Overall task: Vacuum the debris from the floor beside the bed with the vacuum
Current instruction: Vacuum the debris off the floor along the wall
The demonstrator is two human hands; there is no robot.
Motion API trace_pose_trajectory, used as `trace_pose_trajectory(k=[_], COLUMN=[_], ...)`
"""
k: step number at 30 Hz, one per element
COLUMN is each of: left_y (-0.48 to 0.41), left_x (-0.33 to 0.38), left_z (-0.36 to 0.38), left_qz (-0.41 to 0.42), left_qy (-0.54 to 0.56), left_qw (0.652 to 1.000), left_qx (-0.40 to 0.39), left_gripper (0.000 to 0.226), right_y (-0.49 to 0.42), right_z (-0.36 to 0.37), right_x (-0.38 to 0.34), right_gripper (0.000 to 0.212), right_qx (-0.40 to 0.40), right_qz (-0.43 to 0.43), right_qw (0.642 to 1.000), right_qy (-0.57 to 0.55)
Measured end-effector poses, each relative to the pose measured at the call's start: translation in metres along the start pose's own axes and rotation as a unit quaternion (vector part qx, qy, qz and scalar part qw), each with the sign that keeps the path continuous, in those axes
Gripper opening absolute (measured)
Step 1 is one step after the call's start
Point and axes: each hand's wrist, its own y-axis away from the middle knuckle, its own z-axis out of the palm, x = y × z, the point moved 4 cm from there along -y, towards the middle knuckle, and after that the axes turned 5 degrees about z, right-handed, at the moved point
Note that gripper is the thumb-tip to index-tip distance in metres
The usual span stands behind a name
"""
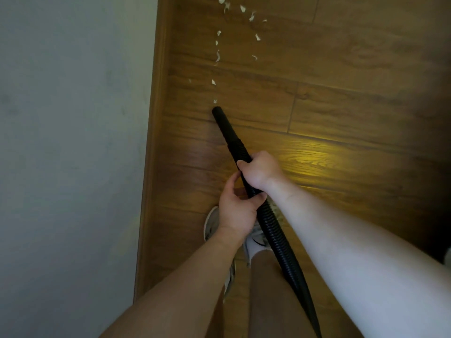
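Note:
A black ribbed vacuum hose (273, 228) runs from the lower right up to its smooth nozzle (220, 118), whose tip rests on the wooden floor. My right hand (258, 170) grips the hose higher up. Just below it, my left hand (236, 211) wraps the hose too. Several small white paper scraps (217, 56) lie scattered on the floor beyond the nozzle, the nearest scrap (215, 101) just ahead of the tip. The vacuum's body is out of view.
A grey-white bed surface (68, 142) fills the left side, edged by a wooden side rail (152, 142). The plank floor (341, 106) stretches to the right. My feet in light sneakers (212, 223) stand below my hands.

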Motion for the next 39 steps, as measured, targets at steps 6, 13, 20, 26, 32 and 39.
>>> trace_pose_trajectory(k=[6, 13, 20, 26, 32, 39], left_y=[-0.019, -0.031, -0.053, -0.062, -0.069, -0.068], left_x=[0.025, 0.054, 0.077, 0.088, 0.088, 0.099], left_z=[0.015, 0.031, 0.031, 0.019, 0.015, 0.034], left_qz=[-0.002, -0.004, 0.011, 0.022, 0.033, 0.042], left_qy=[0.006, 0.001, -0.007, 0.004, -0.013, -0.039], left_qw=[1.000, 1.000, 0.997, 0.996, 0.996, 0.998], left_qx=[0.009, 0.031, 0.072, 0.089, 0.077, 0.038], left_gripper=[0.073, 0.067, 0.064, 0.068, 0.064, 0.067], right_y=[-0.026, -0.044, -0.062, -0.066, -0.067, -0.067], right_z=[-0.021, -0.046, -0.059, -0.056, -0.055, -0.082], right_x=[-0.015, -0.035, -0.070, -0.095, -0.094, -0.082], right_gripper=[0.023, 0.023, 0.029, 0.028, 0.031, 0.026], right_qx=[-0.004, -0.024, -0.057, -0.075, -0.048, -0.021], right_qz=[-0.009, -0.033, -0.059, -0.057, -0.054, -0.033], right_qw=[1.000, 0.998, 0.994, 0.993, 0.995, 0.998], right_qy=[0.005, 0.039, 0.067, 0.066, 0.062, 0.042])
